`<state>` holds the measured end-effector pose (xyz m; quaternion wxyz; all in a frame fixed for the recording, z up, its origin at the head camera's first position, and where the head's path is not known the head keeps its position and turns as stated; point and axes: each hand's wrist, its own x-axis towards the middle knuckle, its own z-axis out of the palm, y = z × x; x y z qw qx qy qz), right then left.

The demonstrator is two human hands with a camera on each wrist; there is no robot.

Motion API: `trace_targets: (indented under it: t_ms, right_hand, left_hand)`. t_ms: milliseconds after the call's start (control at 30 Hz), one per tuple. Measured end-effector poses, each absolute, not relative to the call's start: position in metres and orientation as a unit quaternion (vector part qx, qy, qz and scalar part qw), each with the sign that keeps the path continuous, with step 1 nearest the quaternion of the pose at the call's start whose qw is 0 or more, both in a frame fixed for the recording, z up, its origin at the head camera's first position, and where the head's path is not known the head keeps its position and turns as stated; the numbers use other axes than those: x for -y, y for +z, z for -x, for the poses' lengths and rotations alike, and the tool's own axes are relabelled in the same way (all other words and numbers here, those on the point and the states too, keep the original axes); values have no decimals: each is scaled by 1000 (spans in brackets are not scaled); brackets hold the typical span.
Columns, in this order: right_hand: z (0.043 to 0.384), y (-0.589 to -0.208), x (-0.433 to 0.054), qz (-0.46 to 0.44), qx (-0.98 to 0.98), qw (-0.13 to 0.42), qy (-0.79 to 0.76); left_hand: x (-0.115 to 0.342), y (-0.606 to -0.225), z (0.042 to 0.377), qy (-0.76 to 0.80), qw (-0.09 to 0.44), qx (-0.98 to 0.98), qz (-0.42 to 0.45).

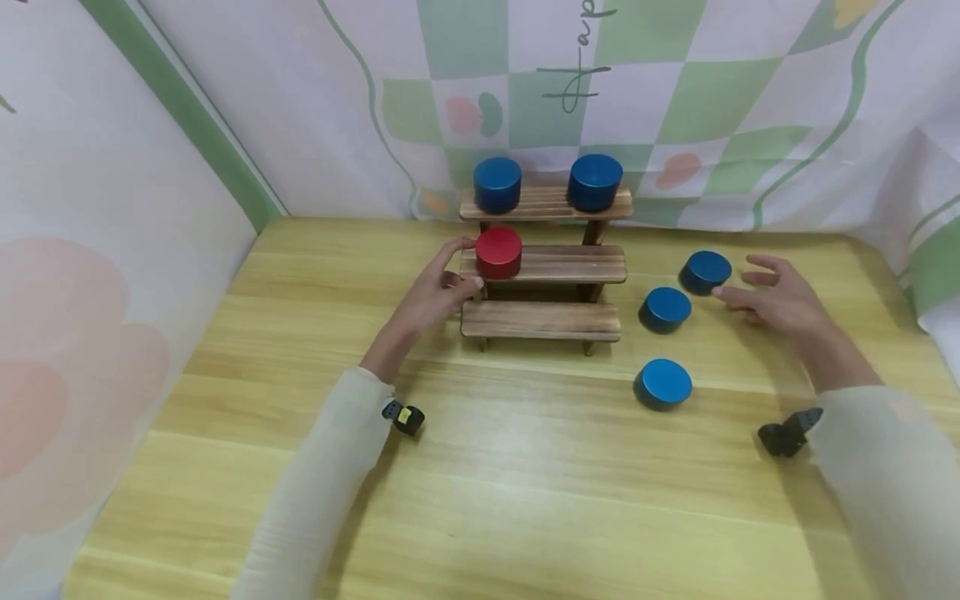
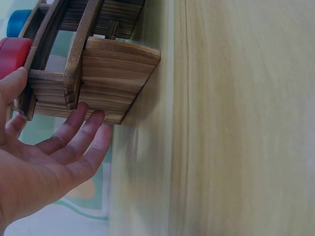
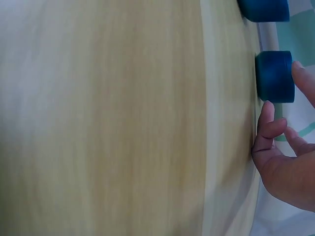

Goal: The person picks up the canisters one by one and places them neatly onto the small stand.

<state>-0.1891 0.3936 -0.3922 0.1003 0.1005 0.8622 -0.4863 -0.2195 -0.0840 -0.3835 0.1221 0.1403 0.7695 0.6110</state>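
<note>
A red cylinder (image 1: 498, 253) sits at the left end of the middle shelf (image 1: 573, 262) of a three-step wooden rack. My left hand (image 1: 438, 292) is at its left side, index fingertip and thumb tip close against it, other fingers extended under the shelf end; the left wrist view shows the thumb by the red cylinder (image 2: 12, 56). Out on the table, my right hand (image 1: 783, 296) is beside a blue cylinder (image 1: 705, 273), fingers spread and loosely bent. In the right wrist view, fingertips come close to that blue cylinder (image 3: 274, 76); contact is unclear.
Two blue cylinders, one left (image 1: 497, 185) and one right (image 1: 595, 182), stand on the top shelf. The bottom shelf (image 1: 540, 320) is bare wood. Two more blue cylinders (image 1: 665, 309) (image 1: 663, 384) stand on the table right of the rack. A patterned curtain (image 1: 630, 100) hangs behind.
</note>
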Motion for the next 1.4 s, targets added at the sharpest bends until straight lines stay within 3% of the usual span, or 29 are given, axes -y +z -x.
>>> trace_targets:
  t_ms: [1033, 1400]
  right_hand:
    - [206, -396, -367, -123, -844, 69, -518]
    - [206, -375, -352, -104, -858, 53, -501]
  left_hand:
    - [83, -383, 218, 618, 125, -764, -137]
    - [85, -383, 218, 609, 126, -771, -135]
